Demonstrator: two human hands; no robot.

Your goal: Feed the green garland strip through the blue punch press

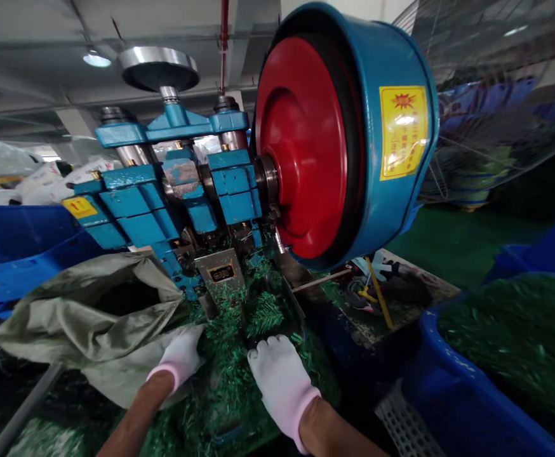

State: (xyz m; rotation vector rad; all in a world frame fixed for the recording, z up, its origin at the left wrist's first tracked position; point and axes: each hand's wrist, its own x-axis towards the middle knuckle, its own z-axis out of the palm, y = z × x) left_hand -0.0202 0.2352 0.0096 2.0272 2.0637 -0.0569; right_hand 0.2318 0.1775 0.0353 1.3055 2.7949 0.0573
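Both hands wear white gloves with pink cuffs. My right hand point(280, 377) is closed, knuckles up, at the front of the machine bed; what lies under its fingers is hidden. Just beyond its fingertips is a green artificial pine sprig point(264, 314). To the left, my left hand point(182, 352) rests beside the heap of green plastic clippings point(227, 368), near the grey-green sack; its fingers are turned away and mostly hidden. In front of both hands stands a blue press machine point(232, 184) with a metal plate point(220, 273) low on its front.
A large red flywheel point(306, 146) sits in a blue guard point(392, 57) at upper right. An open cloth sack point(82, 304) hangs at left. A blue bin point(453, 368) of green clippings stands at right. Tools, including a yellow-handled one point(380, 295), lie on a board behind.
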